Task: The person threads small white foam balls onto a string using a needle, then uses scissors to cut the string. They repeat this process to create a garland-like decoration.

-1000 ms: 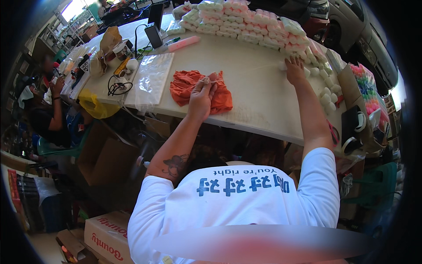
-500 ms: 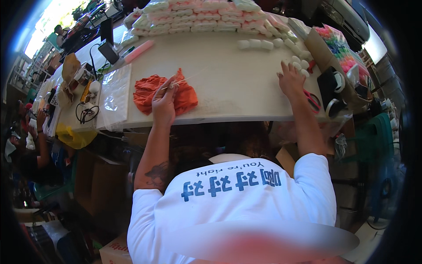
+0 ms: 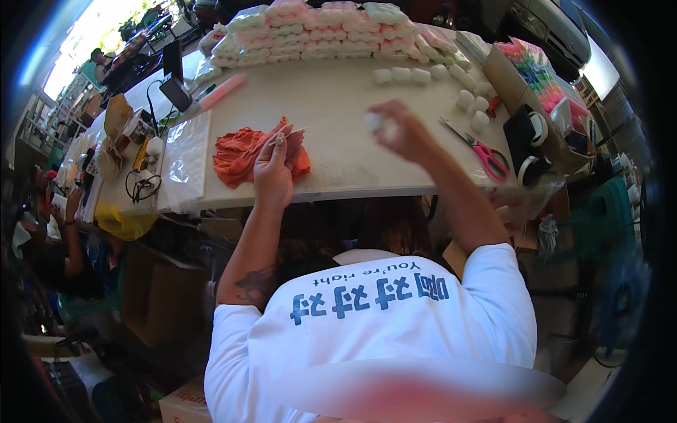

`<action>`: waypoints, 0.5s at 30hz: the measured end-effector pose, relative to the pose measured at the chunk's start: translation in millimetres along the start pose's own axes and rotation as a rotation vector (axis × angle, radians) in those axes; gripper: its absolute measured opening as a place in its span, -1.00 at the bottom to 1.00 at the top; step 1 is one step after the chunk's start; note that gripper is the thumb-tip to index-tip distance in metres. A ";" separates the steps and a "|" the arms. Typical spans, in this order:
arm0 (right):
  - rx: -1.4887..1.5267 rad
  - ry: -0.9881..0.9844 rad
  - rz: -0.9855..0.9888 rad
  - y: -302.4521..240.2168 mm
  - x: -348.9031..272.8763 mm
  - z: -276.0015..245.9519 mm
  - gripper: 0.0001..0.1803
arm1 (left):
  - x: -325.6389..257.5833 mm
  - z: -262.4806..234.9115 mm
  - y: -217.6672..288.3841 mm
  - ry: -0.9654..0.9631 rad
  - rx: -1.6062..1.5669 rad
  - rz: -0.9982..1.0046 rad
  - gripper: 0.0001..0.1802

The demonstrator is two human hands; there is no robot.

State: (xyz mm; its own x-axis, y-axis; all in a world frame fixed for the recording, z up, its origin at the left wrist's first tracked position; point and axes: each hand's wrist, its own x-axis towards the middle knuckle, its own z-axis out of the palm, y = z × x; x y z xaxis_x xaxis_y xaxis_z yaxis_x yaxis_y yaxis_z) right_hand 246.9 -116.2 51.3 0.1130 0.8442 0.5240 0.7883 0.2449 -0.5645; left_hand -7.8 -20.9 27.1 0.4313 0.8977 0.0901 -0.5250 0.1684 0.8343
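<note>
My left hand [image 3: 273, 168] is closed in a pinch on a thin pale stick-like strand [image 3: 299, 130], held over a crumpled orange cloth [image 3: 235, 156]. Over the middle right of the table, my right hand [image 3: 405, 132] is smeared by motion. At its fingertips is a small white cylindrical roll [image 3: 374, 122]. More rolls of this sort [image 3: 400, 75] lie in a bent row along the right of the table. Pink-handled scissors [image 3: 488, 156] rest with partly spread blades near the right front edge.
Stacked bags of pastel pieces [image 3: 321, 35] line the back of the white table [image 3: 338, 151]. A cardboard box [image 3: 504, 77] and a black tape dispenser [image 3: 523, 134] stand at the right. Clear plastic bags [image 3: 185, 158], a pink tube [image 3: 223, 92] and a cable [image 3: 143, 185] lie left.
My right hand has moved left from the loose rolls with one white roll in its fingers, uncovering the scissors. My left hand has shifted slightly and still pinches the strand.
</note>
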 end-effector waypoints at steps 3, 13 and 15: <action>0.148 -0.201 -0.104 -65.1 0.9 44.8 -0.50 | -6.8 14.3 -6.8 -0.054 -0.151 -0.041 -0.63; 0.176 -0.055 -0.302 -77.6 37.2 74.8 -0.34 | -17.0 -18.0 16.9 -0.130 -0.313 -0.061 -0.64; 0.050 -0.136 -0.260 -65.7 41.1 80.4 -0.37 | -18.2 -18.6 17.2 -0.122 -0.319 -0.084 -0.65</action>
State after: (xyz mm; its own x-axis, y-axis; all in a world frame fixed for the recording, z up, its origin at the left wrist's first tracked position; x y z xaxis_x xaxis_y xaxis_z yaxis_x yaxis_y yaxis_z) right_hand 151.0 -59.2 58.6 -0.1738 0.8056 0.5664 0.7493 0.4814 -0.4548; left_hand -38.3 -26.8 29.6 0.5571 0.8233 0.1087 -0.6786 0.3758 0.6311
